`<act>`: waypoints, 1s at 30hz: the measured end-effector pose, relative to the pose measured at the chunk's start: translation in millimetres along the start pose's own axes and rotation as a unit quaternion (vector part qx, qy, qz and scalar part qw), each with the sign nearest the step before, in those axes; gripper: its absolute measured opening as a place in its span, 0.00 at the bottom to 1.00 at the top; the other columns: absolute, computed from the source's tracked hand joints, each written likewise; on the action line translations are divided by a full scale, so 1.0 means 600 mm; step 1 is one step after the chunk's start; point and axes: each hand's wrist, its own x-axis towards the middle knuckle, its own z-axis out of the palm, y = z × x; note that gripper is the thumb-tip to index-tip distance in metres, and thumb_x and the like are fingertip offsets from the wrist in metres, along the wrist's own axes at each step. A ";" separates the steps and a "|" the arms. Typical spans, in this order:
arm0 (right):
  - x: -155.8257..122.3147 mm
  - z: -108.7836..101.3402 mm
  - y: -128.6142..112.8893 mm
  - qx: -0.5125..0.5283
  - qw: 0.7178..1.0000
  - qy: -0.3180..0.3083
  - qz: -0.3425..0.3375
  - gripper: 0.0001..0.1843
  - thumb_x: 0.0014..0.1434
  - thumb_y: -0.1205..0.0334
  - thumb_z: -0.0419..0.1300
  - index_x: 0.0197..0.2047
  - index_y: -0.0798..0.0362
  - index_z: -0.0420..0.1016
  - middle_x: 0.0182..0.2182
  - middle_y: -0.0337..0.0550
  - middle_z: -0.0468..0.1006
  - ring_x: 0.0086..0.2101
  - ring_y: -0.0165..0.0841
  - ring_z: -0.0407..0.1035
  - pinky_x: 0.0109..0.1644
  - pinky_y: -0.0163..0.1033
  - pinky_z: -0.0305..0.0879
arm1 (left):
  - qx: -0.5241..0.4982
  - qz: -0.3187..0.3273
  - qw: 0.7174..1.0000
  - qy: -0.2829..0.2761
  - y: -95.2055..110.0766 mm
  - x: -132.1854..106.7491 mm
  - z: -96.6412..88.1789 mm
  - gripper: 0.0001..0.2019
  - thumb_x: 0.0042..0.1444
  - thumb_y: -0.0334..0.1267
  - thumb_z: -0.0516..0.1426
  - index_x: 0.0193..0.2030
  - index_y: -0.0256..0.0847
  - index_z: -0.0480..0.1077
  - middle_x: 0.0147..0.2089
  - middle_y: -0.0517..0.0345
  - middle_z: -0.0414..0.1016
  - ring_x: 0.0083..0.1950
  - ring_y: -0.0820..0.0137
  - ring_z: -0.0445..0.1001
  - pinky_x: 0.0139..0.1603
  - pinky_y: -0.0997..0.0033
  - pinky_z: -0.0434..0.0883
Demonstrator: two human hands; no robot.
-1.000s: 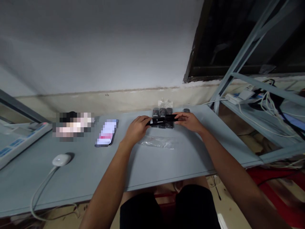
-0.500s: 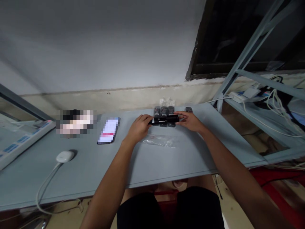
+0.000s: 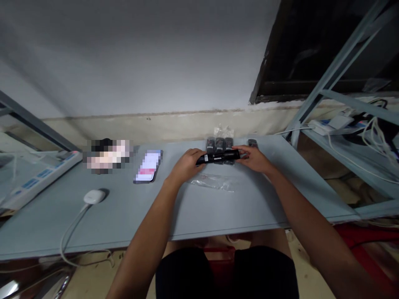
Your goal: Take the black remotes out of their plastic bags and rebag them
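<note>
A long black rod-shaped device (image 3: 220, 158) with a small white label is held level between my two hands, just above the table. My left hand (image 3: 188, 164) grips its left end, the fingers partly hiding it. At the other end, my right hand (image 3: 254, 159) pinches it between thumb and fingers. Behind the device lie several dark items in clear plastic wrapping (image 3: 219, 144), partly covered by it. A flat, clear plastic bag (image 3: 213, 182) rests on the table in front of my hands. Another dark wrapped item (image 3: 252, 143) sits behind my right hand.
A phone (image 3: 148, 167) with a lit screen lies left of my hands on the grey table (image 3: 224, 216). Farther left are a white corded puck (image 3: 94, 196), a blurred-out object (image 3: 107, 155) and a power strip (image 3: 43, 178). A metal shelf (image 3: 358, 162) with cables stands right.
The whole view has shifted, so everything appears slightly farther right. My hands still hold the black device, and slightly more of its left end shows beside my left fingers.
</note>
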 end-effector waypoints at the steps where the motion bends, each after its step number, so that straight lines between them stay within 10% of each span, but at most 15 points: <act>1: 0.001 0.000 0.004 -0.007 1.000 0.000 -0.006 0.30 0.50 0.63 0.70 0.59 0.46 0.81 0.52 0.47 0.82 0.45 0.40 0.76 0.46 0.42 0.75 | -0.001 0.000 1.000 0.001 -0.001 -0.001 0.001 0.22 0.59 0.30 0.61 0.60 0.43 0.74 0.56 0.50 0.78 0.57 0.59 0.75 0.62 0.53 0.74; 30: 0.000 0.001 0.006 -0.048 0.998 -0.002 -0.043 0.26 0.54 0.57 0.72 0.57 0.45 0.82 0.51 0.48 0.76 0.42 0.38 0.75 0.45 0.44 0.77 | -0.024 -0.014 0.999 0.020 -0.002 0.001 0.003 0.20 0.58 0.30 0.61 0.57 0.42 0.75 0.56 0.49 0.77 0.58 0.58 0.74 0.63 0.52 0.73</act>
